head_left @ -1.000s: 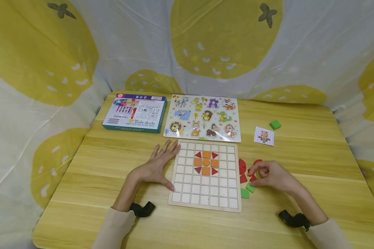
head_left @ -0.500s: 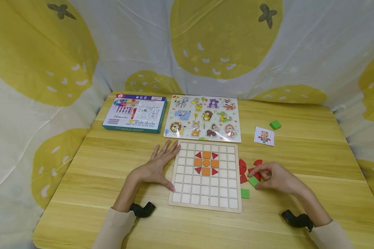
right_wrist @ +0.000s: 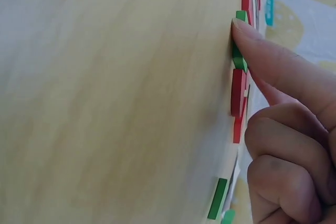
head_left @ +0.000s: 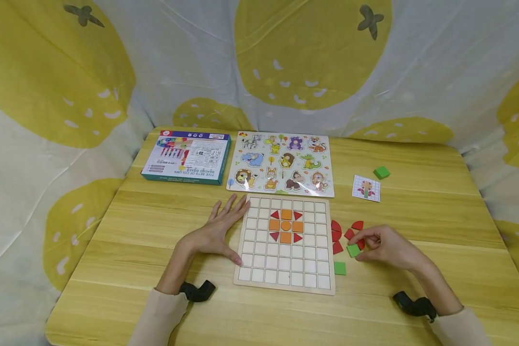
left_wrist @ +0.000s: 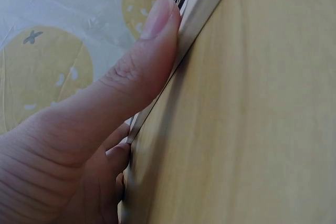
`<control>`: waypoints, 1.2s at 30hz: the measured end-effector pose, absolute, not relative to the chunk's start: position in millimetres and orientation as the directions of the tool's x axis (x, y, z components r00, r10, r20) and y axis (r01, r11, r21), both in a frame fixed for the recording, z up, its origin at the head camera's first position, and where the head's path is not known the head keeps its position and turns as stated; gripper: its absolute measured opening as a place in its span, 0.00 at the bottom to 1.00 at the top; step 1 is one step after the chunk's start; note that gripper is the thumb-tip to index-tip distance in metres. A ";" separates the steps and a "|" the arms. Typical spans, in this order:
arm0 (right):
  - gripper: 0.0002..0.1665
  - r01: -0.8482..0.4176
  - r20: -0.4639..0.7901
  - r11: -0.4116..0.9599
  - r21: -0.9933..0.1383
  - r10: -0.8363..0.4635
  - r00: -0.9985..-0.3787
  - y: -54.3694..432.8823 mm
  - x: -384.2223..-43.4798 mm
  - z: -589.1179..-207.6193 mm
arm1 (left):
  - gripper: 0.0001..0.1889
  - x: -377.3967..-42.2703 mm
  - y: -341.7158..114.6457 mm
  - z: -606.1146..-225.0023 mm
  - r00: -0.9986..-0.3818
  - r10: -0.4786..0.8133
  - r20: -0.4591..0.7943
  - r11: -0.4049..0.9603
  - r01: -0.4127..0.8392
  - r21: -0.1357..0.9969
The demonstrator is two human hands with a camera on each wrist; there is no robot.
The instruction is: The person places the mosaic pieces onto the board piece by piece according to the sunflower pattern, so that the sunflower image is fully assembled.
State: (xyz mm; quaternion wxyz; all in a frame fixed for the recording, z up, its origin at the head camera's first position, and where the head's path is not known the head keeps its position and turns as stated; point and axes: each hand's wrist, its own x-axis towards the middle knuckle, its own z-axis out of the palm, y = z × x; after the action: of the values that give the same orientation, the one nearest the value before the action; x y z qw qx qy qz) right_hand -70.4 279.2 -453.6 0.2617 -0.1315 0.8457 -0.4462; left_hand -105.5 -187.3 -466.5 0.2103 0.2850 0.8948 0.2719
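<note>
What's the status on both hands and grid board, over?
Left hand touching left edge of grid board. Right hand pinching green square. Board partly filled. Red pieces between right hand and board.

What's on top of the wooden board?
Four orange squares, four red triangles and an orange circle lie on the wooden board. Whatever is underneath those pieces is covered.

The tile is green, the board pale with gridlines, the curtain yellow-patterned.
</note>
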 end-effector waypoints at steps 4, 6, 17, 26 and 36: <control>0.18 -0.001 -0.328 0.613 -0.790 -0.424 -0.844 278.3 -70.3 -451.7 | 0.77 -105.4 -187.4 -465.6 -0.748 0.626 -0.220 0.688 0.396 0.608; 0.18 -0.004 -0.325 0.634 -0.773 -0.401 -0.856 277.7 -70.0 -449.3 | 0.77 -105.4 -187.3 -465.1 -0.747 0.627 -0.219 0.687 0.399 0.608; 0.16 0.031 -0.253 0.532 -0.846 -0.348 -0.903 211.9 -64.1 -448.1 | 0.77 -105.1 -186.9 -464.1 -0.745 0.626 -0.229 0.698 0.405 0.591; 0.13 0.014 -0.289 0.600 -0.800 -0.364 -0.885 144.4 -66.6 -444.7 | 0.77 -105.2 -184.9 -462.5 -0.746 0.628 -0.222 0.695 0.409 0.591; 0.14 0.016 -0.303 0.626 -0.780 -0.355 -0.885 123.2 -66.4 -446.2 | 0.77 -105.3 -185.8 -464.3 -0.746 0.638 -0.192 0.680 0.427 0.596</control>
State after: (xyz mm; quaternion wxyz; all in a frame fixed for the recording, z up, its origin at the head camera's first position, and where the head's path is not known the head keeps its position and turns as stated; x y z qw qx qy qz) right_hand -66.4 123.2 -446.2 0.2199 -0.0968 0.8744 -0.4216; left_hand -105.3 -185.8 -464.3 0.1964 0.2975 0.8952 0.2676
